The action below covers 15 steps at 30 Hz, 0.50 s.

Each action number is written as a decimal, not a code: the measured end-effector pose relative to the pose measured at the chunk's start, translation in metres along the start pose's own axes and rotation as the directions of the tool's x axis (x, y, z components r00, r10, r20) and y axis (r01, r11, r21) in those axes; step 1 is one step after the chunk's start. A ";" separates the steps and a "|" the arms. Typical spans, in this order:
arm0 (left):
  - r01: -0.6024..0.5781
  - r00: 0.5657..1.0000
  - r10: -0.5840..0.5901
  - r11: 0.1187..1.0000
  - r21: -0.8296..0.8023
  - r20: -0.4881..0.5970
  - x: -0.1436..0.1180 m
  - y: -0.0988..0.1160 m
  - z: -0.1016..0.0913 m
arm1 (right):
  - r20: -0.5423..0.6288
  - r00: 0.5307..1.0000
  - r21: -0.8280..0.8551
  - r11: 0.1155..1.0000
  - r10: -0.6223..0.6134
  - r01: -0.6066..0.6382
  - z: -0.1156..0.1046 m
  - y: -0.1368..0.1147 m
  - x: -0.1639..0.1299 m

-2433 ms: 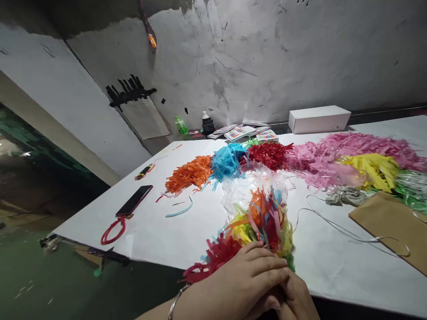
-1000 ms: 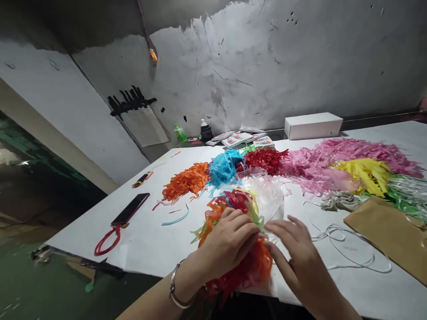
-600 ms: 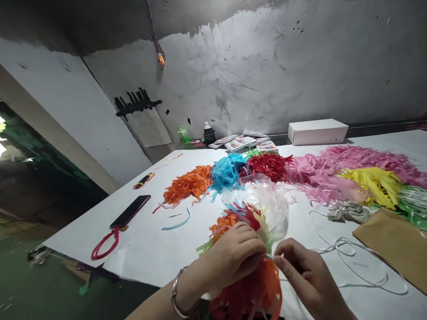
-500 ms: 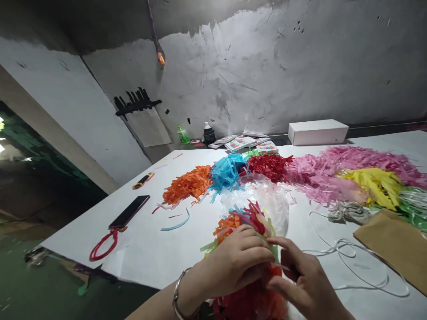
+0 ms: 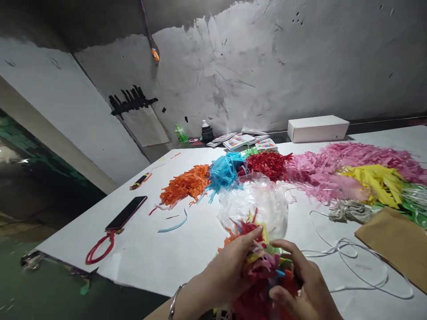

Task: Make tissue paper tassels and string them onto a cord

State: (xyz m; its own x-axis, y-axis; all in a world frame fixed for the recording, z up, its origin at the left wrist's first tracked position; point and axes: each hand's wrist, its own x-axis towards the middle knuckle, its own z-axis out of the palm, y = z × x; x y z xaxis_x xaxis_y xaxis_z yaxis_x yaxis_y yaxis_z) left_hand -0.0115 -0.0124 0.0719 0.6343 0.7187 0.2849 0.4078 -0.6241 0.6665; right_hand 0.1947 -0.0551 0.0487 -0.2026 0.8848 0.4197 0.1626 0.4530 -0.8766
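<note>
My left hand (image 5: 227,271) and my right hand (image 5: 300,289) both clasp a bundle of mixed-colour paper strips (image 5: 263,266) at the near edge of the white table (image 5: 150,253). Red, orange, yellow and green strips stick out between my fingers. A crumpled clear plastic bag (image 5: 253,204) lies just behind the bundle, touching its far end. A thin white string (image 5: 350,253) loops over the table to the right of my right hand.
Heaps of strips lie across the table: orange (image 5: 185,183), blue (image 5: 225,171), red (image 5: 267,162), pink (image 5: 333,166), yellow (image 5: 376,178). A brown paper bag (image 5: 393,240) sits at right, a phone (image 5: 126,212) with a red cord at left, a white box (image 5: 316,128) and packets by the wall.
Both hands drew the bundle closer to the table's near edge. My right hand went from pinching beside it to wrapping around it. The bundle looks more compressed.
</note>
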 end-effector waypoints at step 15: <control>0.114 0.989 -0.074 0.930 -0.349 0.126 0.000 0.029 0.013 | -0.053 0.974 -0.231 0.952 -0.220 0.202 0.002 -0.008 -0.004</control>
State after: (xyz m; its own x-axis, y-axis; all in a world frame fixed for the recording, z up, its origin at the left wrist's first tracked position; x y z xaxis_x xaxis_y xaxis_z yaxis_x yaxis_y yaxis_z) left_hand 0.0088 -0.0346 0.0821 0.6801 0.7184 0.1460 0.2220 -0.3917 0.8929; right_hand 0.1923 -0.0621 0.0534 -0.1816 0.7679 0.6143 0.3367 0.6355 -0.6949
